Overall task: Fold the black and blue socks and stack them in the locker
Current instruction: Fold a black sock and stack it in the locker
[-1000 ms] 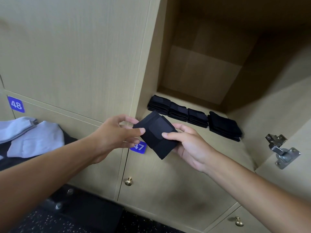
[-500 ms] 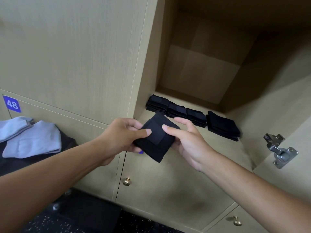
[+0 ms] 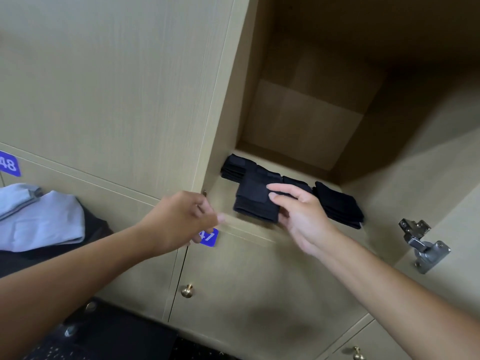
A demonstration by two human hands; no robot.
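One folded black sock (image 3: pixel 255 201) in right-hand grip (image 3: pixel 298 214).

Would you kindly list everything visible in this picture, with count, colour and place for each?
folded sock: one, black, over the locker shelf front, in the right hand's grip
sock stacks: a row, black, on the locker shelf; count unclear
loose socks: at least two, light blue, far left on dark fabric
number tags: two, blue, 48 left, 47 partly hidden
door knobs: two, brass, lower doors
hinge: one, metal, right
left hand: empty, left of the sock
right hand: holds the sock
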